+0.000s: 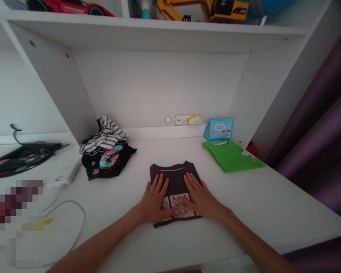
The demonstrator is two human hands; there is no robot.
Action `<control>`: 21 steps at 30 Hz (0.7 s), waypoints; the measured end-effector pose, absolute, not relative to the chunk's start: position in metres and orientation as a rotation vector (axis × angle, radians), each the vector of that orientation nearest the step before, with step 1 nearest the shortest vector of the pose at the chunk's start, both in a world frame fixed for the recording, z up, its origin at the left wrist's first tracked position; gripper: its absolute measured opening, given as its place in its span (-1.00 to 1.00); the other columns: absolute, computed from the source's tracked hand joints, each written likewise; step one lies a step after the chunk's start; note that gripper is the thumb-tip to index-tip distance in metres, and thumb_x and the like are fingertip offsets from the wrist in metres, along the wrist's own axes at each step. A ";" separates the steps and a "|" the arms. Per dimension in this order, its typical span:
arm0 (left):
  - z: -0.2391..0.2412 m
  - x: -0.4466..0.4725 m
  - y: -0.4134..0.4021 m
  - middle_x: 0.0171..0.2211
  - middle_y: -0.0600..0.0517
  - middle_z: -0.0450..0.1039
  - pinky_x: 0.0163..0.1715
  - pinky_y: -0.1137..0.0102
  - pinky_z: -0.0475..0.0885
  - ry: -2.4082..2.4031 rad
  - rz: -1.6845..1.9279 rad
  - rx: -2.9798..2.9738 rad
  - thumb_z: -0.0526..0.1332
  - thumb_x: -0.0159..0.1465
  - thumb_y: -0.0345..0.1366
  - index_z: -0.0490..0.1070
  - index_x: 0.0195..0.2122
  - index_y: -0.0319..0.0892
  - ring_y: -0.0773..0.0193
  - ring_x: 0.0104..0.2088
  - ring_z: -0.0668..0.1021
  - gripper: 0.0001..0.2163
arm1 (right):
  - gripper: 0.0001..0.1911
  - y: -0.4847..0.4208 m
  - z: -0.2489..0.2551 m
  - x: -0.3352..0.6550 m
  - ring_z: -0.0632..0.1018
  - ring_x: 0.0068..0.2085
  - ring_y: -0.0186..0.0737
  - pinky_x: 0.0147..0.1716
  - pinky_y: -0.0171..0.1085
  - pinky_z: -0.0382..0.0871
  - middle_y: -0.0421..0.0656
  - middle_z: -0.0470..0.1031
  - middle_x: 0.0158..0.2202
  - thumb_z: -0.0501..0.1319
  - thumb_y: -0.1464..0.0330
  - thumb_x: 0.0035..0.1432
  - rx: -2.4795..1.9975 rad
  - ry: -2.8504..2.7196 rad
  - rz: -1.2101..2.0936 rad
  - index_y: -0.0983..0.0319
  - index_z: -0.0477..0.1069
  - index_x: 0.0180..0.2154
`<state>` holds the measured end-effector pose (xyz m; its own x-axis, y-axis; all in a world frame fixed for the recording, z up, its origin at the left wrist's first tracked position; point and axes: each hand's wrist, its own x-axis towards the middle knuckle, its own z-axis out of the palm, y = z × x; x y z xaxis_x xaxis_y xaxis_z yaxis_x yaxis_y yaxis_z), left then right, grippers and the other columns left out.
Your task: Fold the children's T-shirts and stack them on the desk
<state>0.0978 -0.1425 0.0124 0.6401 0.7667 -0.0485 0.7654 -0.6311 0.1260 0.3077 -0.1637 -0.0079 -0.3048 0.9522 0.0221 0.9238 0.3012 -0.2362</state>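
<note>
A dark grey T-shirt (176,181) with a printed panel on its front lies folded into a compact rectangle on the white desk, its collar toward the back. My left hand (155,203) rests flat on the shirt's left side, fingers spread. On the right side, my right hand (200,197) also lies flat with its fingers stretched out over the cloth. Both palms cover part of the print. Neither hand grips anything.
Crumpled black and striped clothes (109,151) lie back left. A folded green garment (230,154) is at the right, before a blue desk calendar (220,129). A power strip (183,120) is at the back wall. A white cable (83,212) curls at the left.
</note>
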 end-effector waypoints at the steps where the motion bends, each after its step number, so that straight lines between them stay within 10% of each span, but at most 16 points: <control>1: 0.010 0.098 -0.143 0.23 -0.24 -0.39 0.09 -0.02 -0.14 1.290 0.014 2.717 -0.09 0.08 0.21 -0.26 0.24 -0.29 -0.07 0.21 -0.24 -0.15 | -0.13 -0.167 -0.011 0.307 -0.20 0.24 -0.07 0.13 0.02 -0.19 0.03 -0.32 0.25 -0.23 -0.09 0.10 -1.755 -2.388 0.254 0.41 -0.25 0.22; 6: 0.015 0.098 -0.148 0.23 -0.24 -0.33 0.10 0.06 -0.06 1.311 0.045 2.666 -0.04 0.07 0.20 -0.19 0.23 -0.31 -0.06 0.21 -0.17 -0.16 | -0.17 -0.169 -0.009 0.313 -0.11 0.23 -0.06 0.12 -0.03 -0.12 0.04 -0.22 0.25 -0.15 -0.03 0.12 -1.732 -2.336 0.303 0.43 -0.21 0.22; 12: 0.027 0.070 -0.152 0.02 -0.30 0.25 -0.05 0.23 0.26 1.568 0.365 2.284 -0.03 0.18 -0.07 0.04 0.14 -0.42 0.03 -0.02 0.38 -0.40 | -0.58 -0.168 0.002 0.352 0.45 -0.17 -0.09 -0.18 -0.23 0.26 0.07 0.45 -0.21 0.00 0.27 0.12 -1.969 -2.022 0.304 0.42 0.34 -0.08; 21: 0.020 0.081 -0.138 -0.23 -0.13 0.47 -0.28 0.32 0.42 1.225 0.664 1.395 0.23 -0.01 -0.15 0.25 -0.04 -0.33 0.15 -0.29 0.53 -0.47 | -0.60 -0.151 -0.003 0.352 0.48 -0.31 -0.16 -0.41 -0.33 0.25 -0.11 0.49 -0.38 0.22 0.42 -0.21 -1.953 -1.587 0.782 0.32 0.38 -0.21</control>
